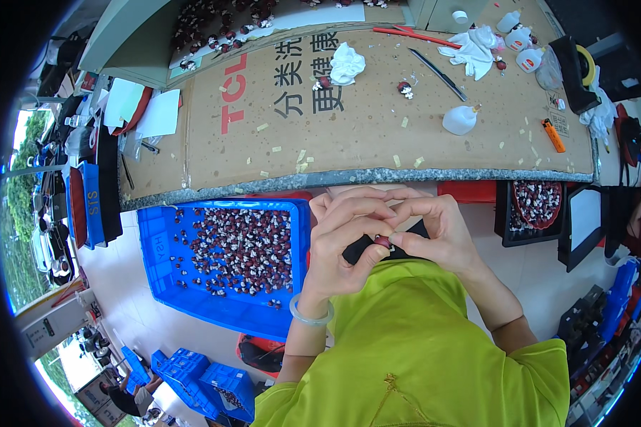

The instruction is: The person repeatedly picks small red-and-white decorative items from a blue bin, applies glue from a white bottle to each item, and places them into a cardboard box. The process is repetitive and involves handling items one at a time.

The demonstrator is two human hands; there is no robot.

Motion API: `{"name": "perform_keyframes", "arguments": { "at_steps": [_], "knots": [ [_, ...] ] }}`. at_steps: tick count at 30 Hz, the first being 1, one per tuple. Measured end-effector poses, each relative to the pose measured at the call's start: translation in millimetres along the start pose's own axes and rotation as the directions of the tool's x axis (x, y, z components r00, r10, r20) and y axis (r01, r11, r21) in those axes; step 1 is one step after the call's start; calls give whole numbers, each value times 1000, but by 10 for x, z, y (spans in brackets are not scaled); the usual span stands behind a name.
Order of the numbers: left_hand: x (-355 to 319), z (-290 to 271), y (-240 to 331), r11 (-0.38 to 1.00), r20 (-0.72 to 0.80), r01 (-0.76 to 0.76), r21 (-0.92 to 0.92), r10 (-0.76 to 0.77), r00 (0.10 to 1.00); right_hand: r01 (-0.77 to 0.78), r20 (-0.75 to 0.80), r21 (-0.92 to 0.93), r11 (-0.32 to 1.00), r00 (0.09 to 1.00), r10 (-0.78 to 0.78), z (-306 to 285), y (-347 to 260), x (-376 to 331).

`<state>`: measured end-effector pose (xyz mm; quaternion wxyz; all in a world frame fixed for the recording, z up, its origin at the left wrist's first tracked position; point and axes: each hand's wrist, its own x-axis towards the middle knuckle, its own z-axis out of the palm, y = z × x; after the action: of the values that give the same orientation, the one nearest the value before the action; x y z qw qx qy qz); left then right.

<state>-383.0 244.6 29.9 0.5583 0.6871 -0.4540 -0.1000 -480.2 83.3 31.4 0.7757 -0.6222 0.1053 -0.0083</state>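
Observation:
Close in front of my body, my left hand [340, 242] and my right hand [434, 231] meet with curled fingers. Between the two thumbs is a small dark-red and white piece [382, 241], gripped by both hands; the fingers hide part of it. To the left of my left hand stands a blue bin [221, 317] with many similar dark-red and white pieces [246, 249] in it. Two more such pieces lie on the cardboard-covered bench ahead: one piece [404, 88] by itself, another piece [325, 82] beside a crumpled white tissue [347, 64].
The bench edge [363, 175] runs just beyond my hands. On the cardboard are a white squeeze bottle [460, 120], an orange lighter [553, 136], a dark pen-like tool [438, 74] and a tape dispenser [573, 75]. A black tray [504, 213] with a red bowl stands at the right.

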Motion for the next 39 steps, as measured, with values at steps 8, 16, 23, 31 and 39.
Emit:
{"name": "perform_keyframes", "arguments": {
  "at_steps": [8,16,23,31,39],
  "knots": [
    [-30,-9,-17,999,-1,-6,39,6,1000,22,-11,-149,989,1000,-24,8,-5,2],
    [-13,-21,85,987,-8,-3,162,5,1000,29,-2,-172,985,1000,-30,7,10,8],
    [10,-50,193,922,27,-24,387,15,1000,63,27,-158,985,998,-59,-21,31,38],
    [-48,-81,164,929,-31,-20,371,34,999,136,41,-214,967,991,-130,-122,1,112],
    [-249,-196,-69,997,-228,79,-4,-78,970,126,-18,-179,976,991,-131,-231,-66,192]
  ]
}}
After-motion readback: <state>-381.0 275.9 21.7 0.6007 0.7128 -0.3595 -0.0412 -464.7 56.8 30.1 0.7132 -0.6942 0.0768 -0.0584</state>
